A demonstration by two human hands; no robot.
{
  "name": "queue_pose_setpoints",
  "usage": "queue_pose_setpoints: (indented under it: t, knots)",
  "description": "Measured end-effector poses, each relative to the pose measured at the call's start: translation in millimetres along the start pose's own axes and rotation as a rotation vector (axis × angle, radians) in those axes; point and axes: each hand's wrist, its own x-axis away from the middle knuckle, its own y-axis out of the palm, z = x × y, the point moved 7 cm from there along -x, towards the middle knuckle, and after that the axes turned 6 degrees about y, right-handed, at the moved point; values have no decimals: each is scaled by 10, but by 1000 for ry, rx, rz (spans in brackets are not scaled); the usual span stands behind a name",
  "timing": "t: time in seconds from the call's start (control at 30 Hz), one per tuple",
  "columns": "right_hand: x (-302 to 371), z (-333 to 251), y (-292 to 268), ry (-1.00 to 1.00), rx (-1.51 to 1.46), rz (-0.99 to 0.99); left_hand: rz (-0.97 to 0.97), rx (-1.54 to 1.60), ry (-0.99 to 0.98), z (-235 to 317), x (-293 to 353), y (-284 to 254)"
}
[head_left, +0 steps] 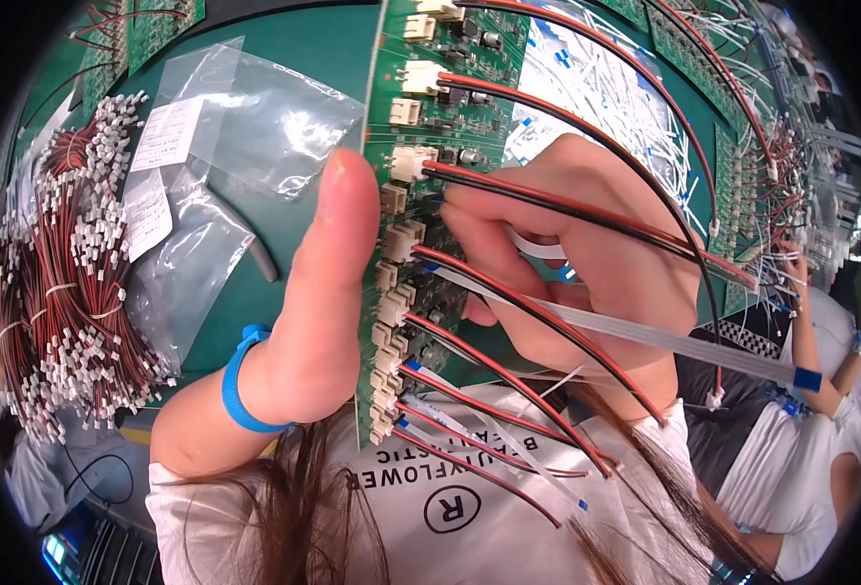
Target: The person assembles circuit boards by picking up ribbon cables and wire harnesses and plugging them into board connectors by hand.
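A long green circuit board (494, 125) stands on edge in front of me, with a row of cream connectors along its near side. My left hand (328, 283), a blue band round its wrist, grips the board, thumb upright along the left edge; its other fingers are mostly hidden. My right hand (586, 244) is closed at the component side, fingertips against or close to the board. Inside its curl shows a white flat ribbon cable (544, 250). Several red-and-black wire leads (557, 200) run from the connectors across this hand. Another flat ribbon cable (645, 333) with a blue end extends below it.
Bundled red-and-black wires (65, 283) with white plugs lie at the left beside clear plastic bags (284, 122). A pile of white ribbon cables (586, 78) lies behind my right hand. More wired boards (742, 195) stand at the right, near another person's arm (808, 336).
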Motion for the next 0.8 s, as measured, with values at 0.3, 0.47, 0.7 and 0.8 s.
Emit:
queue_pose_setpoints:
  t: [0.3, 0.47, 0.7, 0.8]
  knots:
    - [-36, 41, 2, 3, 326, -62, 148, -250, -172, -201, -54, -55]
    - [-74, 23, 131, -10, 309, -15, 146, -307, -145, -63, -7, -82]
    - [-62, 102, 187, 155, 301, -105, 129, -318, -150, -42, 13, -52]
    - [-60, 140, 201, 139, 324, -132, 145, -319, -117, -56, 4, -93]
